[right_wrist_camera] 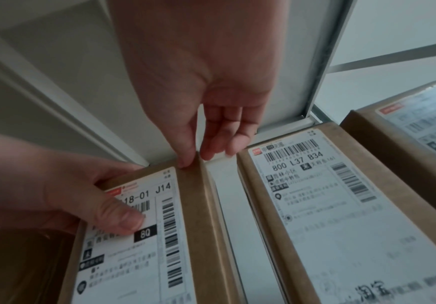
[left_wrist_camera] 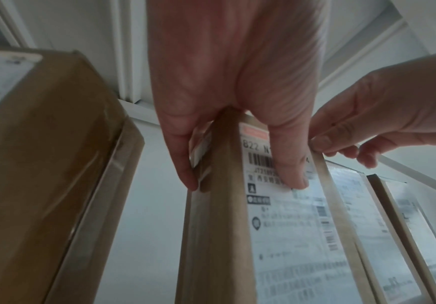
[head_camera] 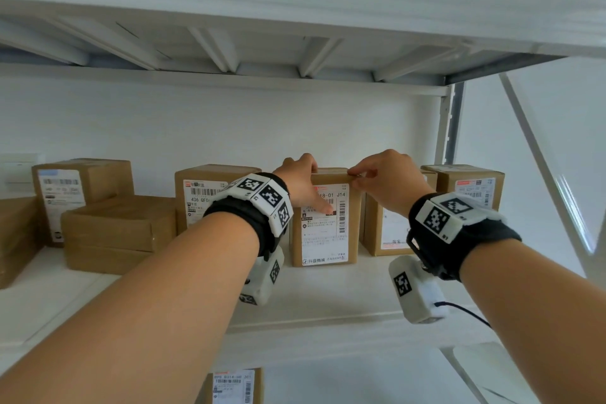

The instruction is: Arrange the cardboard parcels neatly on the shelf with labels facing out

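Note:
A brown cardboard parcel (head_camera: 328, 233) stands upright mid-shelf, its white shipping label facing out. My left hand (head_camera: 311, 187) grips its top left corner, thumb pressed on the label and fingers over the top and left side. My right hand (head_camera: 355, 177) pinches the top right corner between thumb and fingers. In the left wrist view the thumb (left_wrist_camera: 289, 168) lies on the parcel's (left_wrist_camera: 222, 236) barcode. The right wrist view shows my right thumb (right_wrist_camera: 185, 152) on the parcel's (right_wrist_camera: 196, 216) front edge, the other fingers behind it.
Two labelled parcels (head_camera: 390, 233) (head_camera: 472, 184) stand close on the right, another (head_camera: 200, 197) on the left, then a flat stack (head_camera: 118, 233) and an upright one (head_camera: 59, 203). The white shelf board (head_camera: 328, 298) runs in front; a parcel (head_camera: 232, 385) sits on the shelf below.

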Demonstrator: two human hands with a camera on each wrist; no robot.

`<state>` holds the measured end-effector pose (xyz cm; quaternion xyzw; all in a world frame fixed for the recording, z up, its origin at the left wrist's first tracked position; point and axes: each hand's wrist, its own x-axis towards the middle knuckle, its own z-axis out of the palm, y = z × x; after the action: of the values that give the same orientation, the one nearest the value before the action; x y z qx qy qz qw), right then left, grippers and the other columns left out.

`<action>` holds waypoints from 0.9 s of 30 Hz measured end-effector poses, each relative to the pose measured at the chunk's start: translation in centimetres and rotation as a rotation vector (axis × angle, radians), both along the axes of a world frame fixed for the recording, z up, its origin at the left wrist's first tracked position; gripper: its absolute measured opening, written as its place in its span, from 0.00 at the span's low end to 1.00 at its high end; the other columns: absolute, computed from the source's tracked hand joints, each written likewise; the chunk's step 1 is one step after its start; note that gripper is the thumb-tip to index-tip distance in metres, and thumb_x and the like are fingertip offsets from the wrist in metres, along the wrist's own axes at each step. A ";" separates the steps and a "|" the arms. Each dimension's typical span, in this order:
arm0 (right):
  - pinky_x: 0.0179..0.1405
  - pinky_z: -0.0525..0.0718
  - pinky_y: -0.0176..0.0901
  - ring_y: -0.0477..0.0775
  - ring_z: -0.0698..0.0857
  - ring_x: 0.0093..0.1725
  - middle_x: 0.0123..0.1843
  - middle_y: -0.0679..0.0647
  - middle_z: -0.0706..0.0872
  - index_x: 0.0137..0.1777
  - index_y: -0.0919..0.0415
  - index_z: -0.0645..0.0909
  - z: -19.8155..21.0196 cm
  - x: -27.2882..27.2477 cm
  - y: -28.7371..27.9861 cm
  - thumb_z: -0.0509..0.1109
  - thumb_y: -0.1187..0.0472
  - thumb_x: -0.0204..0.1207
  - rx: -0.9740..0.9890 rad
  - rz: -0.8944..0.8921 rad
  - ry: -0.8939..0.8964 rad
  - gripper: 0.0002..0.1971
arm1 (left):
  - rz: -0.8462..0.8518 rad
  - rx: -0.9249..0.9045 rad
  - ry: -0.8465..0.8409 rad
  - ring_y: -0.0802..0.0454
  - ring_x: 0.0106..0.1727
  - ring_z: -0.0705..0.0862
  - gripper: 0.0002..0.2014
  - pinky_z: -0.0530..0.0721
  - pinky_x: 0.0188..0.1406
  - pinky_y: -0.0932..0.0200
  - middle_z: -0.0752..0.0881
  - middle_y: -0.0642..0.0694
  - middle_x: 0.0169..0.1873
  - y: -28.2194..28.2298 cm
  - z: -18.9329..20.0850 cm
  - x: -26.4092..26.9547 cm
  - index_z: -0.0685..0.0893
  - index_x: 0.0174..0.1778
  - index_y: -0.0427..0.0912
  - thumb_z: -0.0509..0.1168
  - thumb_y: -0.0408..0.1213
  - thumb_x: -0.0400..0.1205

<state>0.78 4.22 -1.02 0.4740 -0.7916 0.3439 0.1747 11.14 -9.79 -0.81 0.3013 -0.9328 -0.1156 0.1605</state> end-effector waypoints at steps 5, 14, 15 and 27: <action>0.51 0.87 0.48 0.49 0.83 0.44 0.42 0.45 0.83 0.55 0.50 0.89 0.0 -1.2 -0.8 0.69 0.59 0.76 0.015 -0.030 -0.008 0.11 | -0.026 -0.006 -0.023 0.48 0.57 0.86 0.39 0.86 0.61 0.47 0.83 0.45 0.61 -0.4 0.2 -1.2 0.69 0.69 0.47 0.81 0.51 0.67; 0.28 0.80 0.35 0.44 0.83 0.25 0.27 0.45 0.82 0.55 0.50 0.88 -0.2 -2.6 -1.1 0.68 0.60 0.78 0.016 -0.026 -0.097 0.10 | -0.047 -0.025 -0.042 0.47 0.59 0.85 0.38 0.86 0.61 0.47 0.82 0.44 0.61 -0.6 0.3 -2.4 0.68 0.70 0.45 0.80 0.50 0.69; 0.27 0.79 0.35 0.44 0.82 0.24 0.26 0.46 0.82 0.55 0.51 0.88 -0.2 -2.5 -1.1 0.68 0.60 0.78 0.019 -0.025 -0.103 0.10 | -0.045 -0.019 -0.042 0.47 0.59 0.85 0.38 0.86 0.61 0.47 0.83 0.44 0.61 -0.6 0.3 -2.4 0.68 0.70 0.45 0.80 0.50 0.70; 0.52 0.87 0.47 0.47 0.89 0.42 0.46 0.48 0.86 0.61 0.46 0.83 2.3 1.7 -1.1 0.66 0.59 0.77 0.062 -0.010 0.043 0.14 | -0.008 -0.090 -0.045 0.44 0.81 0.67 0.49 0.71 0.75 0.51 0.64 0.44 0.83 0.9 4.2 2.5 0.57 0.86 0.42 0.78 0.41 0.74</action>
<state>2.44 3.17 1.25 0.4825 -0.8002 0.3082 0.1787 13.60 -8.86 3.34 0.2927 -0.9416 -0.0674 0.1523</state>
